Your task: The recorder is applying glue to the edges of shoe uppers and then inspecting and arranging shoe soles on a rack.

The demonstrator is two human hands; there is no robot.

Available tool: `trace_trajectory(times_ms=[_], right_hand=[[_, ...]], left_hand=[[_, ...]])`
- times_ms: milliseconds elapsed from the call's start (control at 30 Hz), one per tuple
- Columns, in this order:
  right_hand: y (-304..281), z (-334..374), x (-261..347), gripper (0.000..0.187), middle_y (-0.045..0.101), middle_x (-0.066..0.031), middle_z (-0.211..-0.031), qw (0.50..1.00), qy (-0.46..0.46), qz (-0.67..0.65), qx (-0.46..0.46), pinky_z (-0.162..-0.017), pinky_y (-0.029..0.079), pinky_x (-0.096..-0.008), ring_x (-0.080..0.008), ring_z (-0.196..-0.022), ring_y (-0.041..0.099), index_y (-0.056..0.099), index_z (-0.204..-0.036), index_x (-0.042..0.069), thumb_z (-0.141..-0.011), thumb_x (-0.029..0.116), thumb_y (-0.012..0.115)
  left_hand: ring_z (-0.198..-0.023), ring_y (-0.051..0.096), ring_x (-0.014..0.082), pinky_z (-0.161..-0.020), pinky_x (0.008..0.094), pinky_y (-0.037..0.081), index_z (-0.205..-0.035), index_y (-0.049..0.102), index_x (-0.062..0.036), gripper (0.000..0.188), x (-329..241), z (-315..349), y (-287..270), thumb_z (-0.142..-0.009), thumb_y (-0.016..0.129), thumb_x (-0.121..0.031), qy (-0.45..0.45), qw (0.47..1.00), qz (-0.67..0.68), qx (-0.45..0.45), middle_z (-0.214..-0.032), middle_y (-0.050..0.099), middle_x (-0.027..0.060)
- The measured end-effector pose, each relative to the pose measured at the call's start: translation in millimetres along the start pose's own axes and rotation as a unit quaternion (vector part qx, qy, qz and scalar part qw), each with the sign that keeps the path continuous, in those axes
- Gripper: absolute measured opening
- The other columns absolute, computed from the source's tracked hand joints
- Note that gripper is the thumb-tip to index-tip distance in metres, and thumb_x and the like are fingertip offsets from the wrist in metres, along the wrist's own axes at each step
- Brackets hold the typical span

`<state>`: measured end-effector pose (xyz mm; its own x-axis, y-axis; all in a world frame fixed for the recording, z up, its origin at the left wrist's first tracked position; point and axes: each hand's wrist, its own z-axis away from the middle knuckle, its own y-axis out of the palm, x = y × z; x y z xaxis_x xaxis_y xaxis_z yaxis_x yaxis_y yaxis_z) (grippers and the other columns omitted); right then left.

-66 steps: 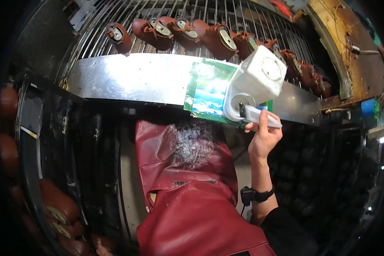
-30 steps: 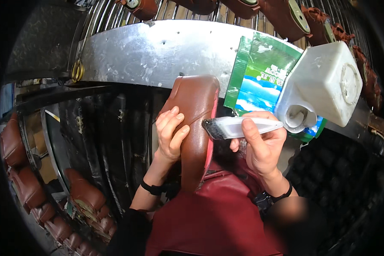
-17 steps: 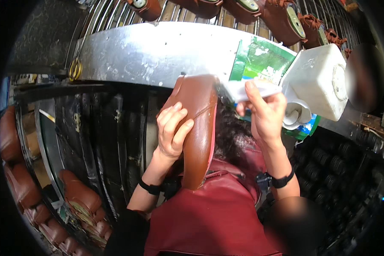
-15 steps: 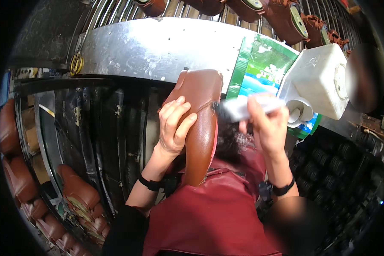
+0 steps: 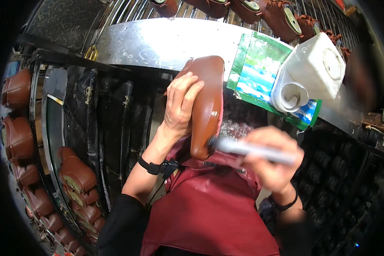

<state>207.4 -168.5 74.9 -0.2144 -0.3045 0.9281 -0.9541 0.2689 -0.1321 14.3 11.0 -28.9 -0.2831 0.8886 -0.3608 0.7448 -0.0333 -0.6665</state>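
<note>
A brown leather shoe upper point(image 5: 208, 98) points toward me between the metal table edge and my red apron point(image 5: 205, 213). Wrapped over its left side, my left hand point(image 5: 179, 104) grips it, fingers on top. My right hand point(image 5: 275, 158) is closed round a brush point(image 5: 243, 148) with a pale handle. The brush's dark tip touches the right side of the shoe's near rounded end; hand and handle are a little blurred. A pinkish edge shows along the shoe's right side.
On the metal table point(image 5: 158, 42) lie a green-and-blue plastic bag point(image 5: 256, 70), a white plastic cup point(image 5: 291, 97) and a white square jug point(image 5: 313, 64). Brown shoes point(image 5: 281, 19) line the rack beyond. More stand on the left rack point(image 5: 19, 136). Yellow-handled scissors point(image 5: 91, 52) sit at the table's left corner.
The brush in my right hand has moved down and toward me, from the shoe's middle to its near end. My view and the shoe have shifted slightly.
</note>
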Motion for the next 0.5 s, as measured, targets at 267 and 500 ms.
trace_trajectory(times_ms=[267, 500], right_hand=[[-3, -17, 9, 0.018, 0.075, -0.0216, -0.092, 0.999, -0.004, -0.049, -0.016, -0.071, 0.059, -0.0327, -0.0236, -0.077, 0.073, 0.069, -0.095, -0.009, -0.081, 0.001, 0.077], [-23, -62, 32, 0.026, 0.074, -0.0202, -0.092, 0.994, -0.071, 0.073, 0.027, -0.074, 0.056, -0.0368, -0.0271, -0.077, 0.071, 0.065, -0.088, 0.001, -0.075, 0.021, 0.077]], left_hand=[[-0.126, 0.059, 0.0384, -0.107, 0.0472, 0.047, -0.137, 0.059, -0.0028, 0.054, -3, -28, -6, -0.084, 0.064, 0.002, -0.044, 0.997, -0.029, 0.048, -0.132, 0.059, 0.0177], [-0.121, 0.058, 0.0389, -0.105, 0.0478, 0.046, -0.138, 0.056, -0.0027, 0.061, -5, -80, -23, -0.079, 0.069, 0.001, -0.101, 0.99, 0.014, 0.095, -0.13, 0.06, 0.0196]])
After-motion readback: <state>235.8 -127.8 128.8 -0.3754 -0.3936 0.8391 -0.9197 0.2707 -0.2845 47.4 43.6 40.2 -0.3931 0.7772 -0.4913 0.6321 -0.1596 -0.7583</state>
